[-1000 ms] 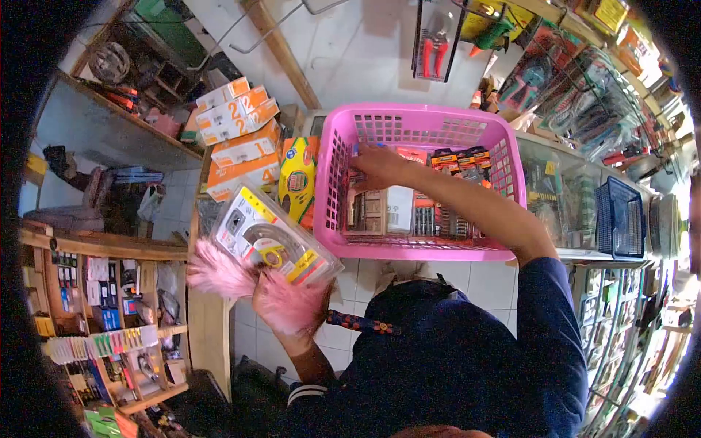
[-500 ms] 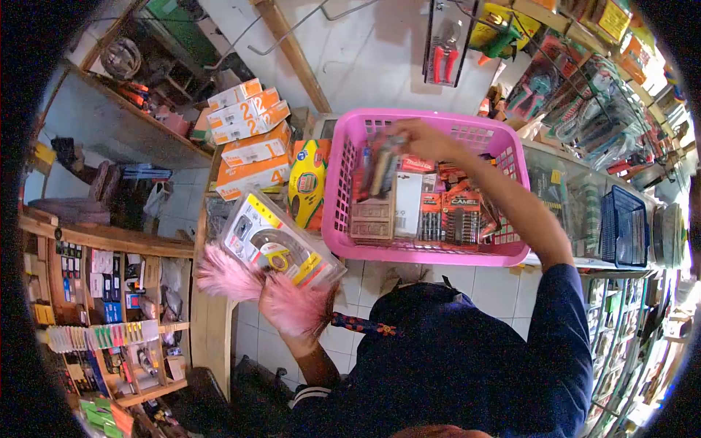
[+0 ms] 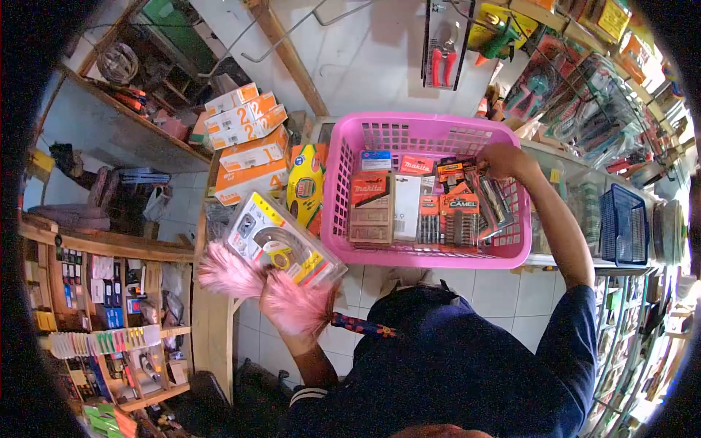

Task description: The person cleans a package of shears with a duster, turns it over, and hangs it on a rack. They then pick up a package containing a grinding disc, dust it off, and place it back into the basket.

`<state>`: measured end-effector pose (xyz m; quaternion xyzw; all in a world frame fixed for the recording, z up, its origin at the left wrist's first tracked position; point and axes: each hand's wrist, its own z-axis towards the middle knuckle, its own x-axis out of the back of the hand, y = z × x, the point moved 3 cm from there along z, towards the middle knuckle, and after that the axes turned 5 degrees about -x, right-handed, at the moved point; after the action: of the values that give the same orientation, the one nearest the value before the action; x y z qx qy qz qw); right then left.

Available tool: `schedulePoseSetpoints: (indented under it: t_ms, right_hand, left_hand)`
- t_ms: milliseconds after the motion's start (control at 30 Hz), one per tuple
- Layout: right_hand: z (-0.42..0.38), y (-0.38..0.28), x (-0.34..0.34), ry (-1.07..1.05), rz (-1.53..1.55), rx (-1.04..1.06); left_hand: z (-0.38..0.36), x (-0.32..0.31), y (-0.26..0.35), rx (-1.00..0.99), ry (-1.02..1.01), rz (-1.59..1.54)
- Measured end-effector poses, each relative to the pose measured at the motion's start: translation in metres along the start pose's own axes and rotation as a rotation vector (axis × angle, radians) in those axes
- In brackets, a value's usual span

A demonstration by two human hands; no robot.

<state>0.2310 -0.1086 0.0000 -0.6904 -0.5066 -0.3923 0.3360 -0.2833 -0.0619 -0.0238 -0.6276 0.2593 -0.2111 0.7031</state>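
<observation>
My left hand [image 3: 276, 323] is closed around a pink feather duster [image 3: 299, 301] with a dark patterned handle, and its fingers are partly hidden by the feathers. A clear blister pack [image 3: 281, 244] with a yellow and grey item inside is held along with it. Over the right side of the pink basket [image 3: 431, 260], my right hand [image 3: 509, 162] is closed at the top of some long, narrow packets [image 3: 496, 201], whose contents I cannot make out. Beside them in the basket lie a Camel pack [image 3: 461, 219], a Makita pack [image 3: 371, 201] and a white card pack [image 3: 407, 204].
Stacked white and orange boxes [image 3: 252, 157] and a yellow-green pack [image 3: 305, 182] stand left of the basket. A dark blue basket [image 3: 624, 226] sits on the counter to the right. Red-handled pruning shears [image 3: 443, 62] hang on the wall, and wooden shelves [image 3: 109, 248] hold goods at left.
My right hand has moved from the basket's left side to its right side, bringing the narrow packets along. The Makita pack on the left is uncovered. My left hand has hardly moved.
</observation>
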Motion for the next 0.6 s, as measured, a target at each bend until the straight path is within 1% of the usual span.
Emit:
schedulePoseSetpoints:
  t_ms: [100,200,300,400,433,500,567,600]
  right_hand:
    - [0.003,-0.028,0.007,0.338,-0.068,-0.006]
    - [0.022,-0.055,0.005,0.393,0.141,0.191]
    - [0.041,-0.079,-0.004,0.148,0.037,0.076]
    - [0.059,-0.105,-0.041,0.080,0.190,0.195]
    - [0.065,-0.110,-0.049,0.096,0.282,0.169]
    - [0.067,-0.120,-0.055,0.122,0.464,0.118]
    - [0.060,-0.119,-0.044,0.027,0.580,0.220]
    - [0.058,-0.111,-0.041,0.043,0.586,0.247]
  left_hand:
    - [0.002,0.003,-0.002,0.004,0.002,-0.072]
    - [0.003,0.005,-0.005,0.003,0.010,-0.117]
    - [0.004,0.007,-0.007,0.009,0.010,-0.177]
    - [0.004,0.009,-0.008,0.020,0.008,-0.259]
    - [0.003,0.010,-0.009,0.021,0.008,-0.299]
    - [0.001,0.012,-0.010,0.030,0.002,-0.392]
    - [0.000,0.012,-0.011,0.044,-0.007,-0.496]
    - [-0.001,0.012,-0.012,0.049,-0.009,-0.552]
